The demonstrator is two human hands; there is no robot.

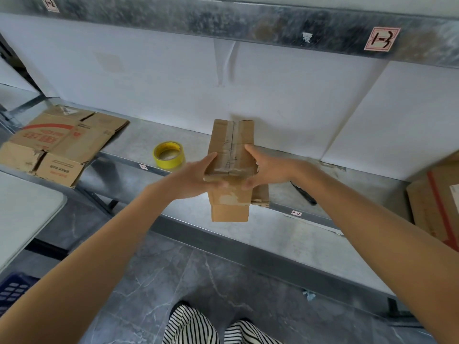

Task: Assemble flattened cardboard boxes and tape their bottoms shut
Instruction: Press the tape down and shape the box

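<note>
A small brown cardboard box point(231, 150) stands assembled at the front of a metal shelf point(139, 142), its taped seam facing up. My left hand point(196, 177) grips its near left edge, thumb on top and fingers wrapped round the front. My right hand point(263, 167) grips the near right edge the same way. A flap point(229, 212) hangs down at the front of the box over the shelf edge. A yellow tape roll point(169, 155) lies on the shelf just left of the box.
Flattened printed cartons point(57, 142) lie at the shelf's left end. A larger carton point(437, 204) stands at the right edge. A black tool point(304, 193) lies on the shelf right of the box. A white table point(22, 209) and blue crate point(12, 291) are at lower left.
</note>
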